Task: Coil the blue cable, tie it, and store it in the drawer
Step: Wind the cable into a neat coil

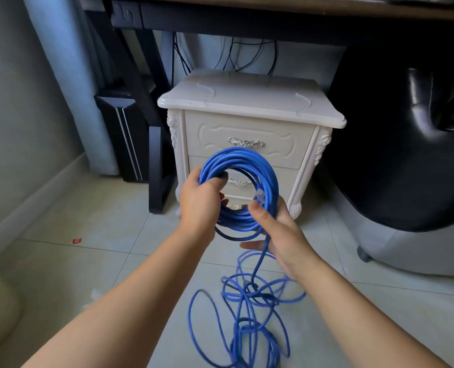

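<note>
The left hand (199,205) grips the blue cable (243,187) coil in front of the nightstand (249,102); the right hand (281,229) cups its lower loops. Light and springy, the cable likely needs gripping across all strands.

Black desk (220,19) across top; computer tower (123,131) beneath at left, beside pale curtain (61,75); dark cords (247,54) hanging behind; black leather chair (406,155) right; red scrap (76,240) on tiled floor (101,221).

The blue cable (269,176) runs off the bottom edge and partly covers the lower drawer (289,179).
</note>
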### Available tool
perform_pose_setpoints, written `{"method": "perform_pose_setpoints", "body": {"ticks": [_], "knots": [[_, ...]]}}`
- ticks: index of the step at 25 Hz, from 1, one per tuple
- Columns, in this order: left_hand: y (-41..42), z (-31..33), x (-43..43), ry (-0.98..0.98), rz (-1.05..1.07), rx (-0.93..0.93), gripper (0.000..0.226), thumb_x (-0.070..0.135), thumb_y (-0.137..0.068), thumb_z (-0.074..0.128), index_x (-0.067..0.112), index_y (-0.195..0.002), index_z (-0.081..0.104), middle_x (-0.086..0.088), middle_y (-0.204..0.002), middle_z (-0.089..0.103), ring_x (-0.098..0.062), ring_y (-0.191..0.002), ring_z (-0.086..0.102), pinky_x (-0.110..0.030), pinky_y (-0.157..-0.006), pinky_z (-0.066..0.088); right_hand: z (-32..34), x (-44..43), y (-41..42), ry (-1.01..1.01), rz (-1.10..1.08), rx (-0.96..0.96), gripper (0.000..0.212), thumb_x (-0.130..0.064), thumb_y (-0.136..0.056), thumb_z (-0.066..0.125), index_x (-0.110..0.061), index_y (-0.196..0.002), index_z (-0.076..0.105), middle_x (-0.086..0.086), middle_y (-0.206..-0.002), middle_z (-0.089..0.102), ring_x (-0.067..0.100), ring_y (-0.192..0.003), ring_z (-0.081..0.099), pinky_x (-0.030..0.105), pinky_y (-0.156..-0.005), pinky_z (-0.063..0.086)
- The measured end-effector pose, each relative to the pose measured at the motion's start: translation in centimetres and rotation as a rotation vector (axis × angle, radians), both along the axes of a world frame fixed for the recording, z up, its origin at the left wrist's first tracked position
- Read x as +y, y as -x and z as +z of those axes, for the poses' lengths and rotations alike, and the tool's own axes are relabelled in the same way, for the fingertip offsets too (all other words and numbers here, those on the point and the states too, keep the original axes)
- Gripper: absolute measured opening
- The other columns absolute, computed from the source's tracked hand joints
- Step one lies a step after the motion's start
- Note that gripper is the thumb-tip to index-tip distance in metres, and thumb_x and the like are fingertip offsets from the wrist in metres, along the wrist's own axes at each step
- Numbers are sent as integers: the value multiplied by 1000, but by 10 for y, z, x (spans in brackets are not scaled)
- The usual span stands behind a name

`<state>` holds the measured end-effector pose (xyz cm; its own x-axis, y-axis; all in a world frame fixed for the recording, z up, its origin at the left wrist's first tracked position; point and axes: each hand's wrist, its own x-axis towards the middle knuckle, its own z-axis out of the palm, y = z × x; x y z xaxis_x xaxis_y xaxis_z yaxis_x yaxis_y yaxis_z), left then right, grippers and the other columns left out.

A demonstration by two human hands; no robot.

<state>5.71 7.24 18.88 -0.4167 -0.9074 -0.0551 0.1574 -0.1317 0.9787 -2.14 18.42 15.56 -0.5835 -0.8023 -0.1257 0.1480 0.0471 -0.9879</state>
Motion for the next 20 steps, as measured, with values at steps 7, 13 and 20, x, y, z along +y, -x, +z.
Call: {"method": "perform_pose_setpoints", "body": {"ticks": [7, 13, 20], "knots": [[9, -19, 23, -292, -199, 68, 8, 13, -88, 66, 17, -92, 61, -1, -70, 55, -17, -69, 53, -36, -74, 47, 4, -8, 16, 47, -387, -79, 27, -8, -76, 72, -30, -90, 65, 2, -81, 68, 27, -85, 69, 36, -75, 51], [-7, -6, 3, 228, -443, -229, 74, 12, -78, 79, 32, -139, 44, 9, -123, 59, 5, -101, 59, -10, -84, 47, 12, 6, 31, -173, -335, 486, 24, 1, -79, 58, -18, -92, 60, -3, -76, 61, 3, -63, 55, 12, -55, 40], [-6, -16, 11, 928, -599, -596, 84, 17, -70, 70, 28, -147, 38, 4, -136, 52, -13, -122, 49, -25, -102, 41, 11, 3, 13, -367, -46, 1134, 37, 3, -70, 54, -17, -101, 54, 0, -101, 57, 24, -92, 51, 36, -75, 45]]}}
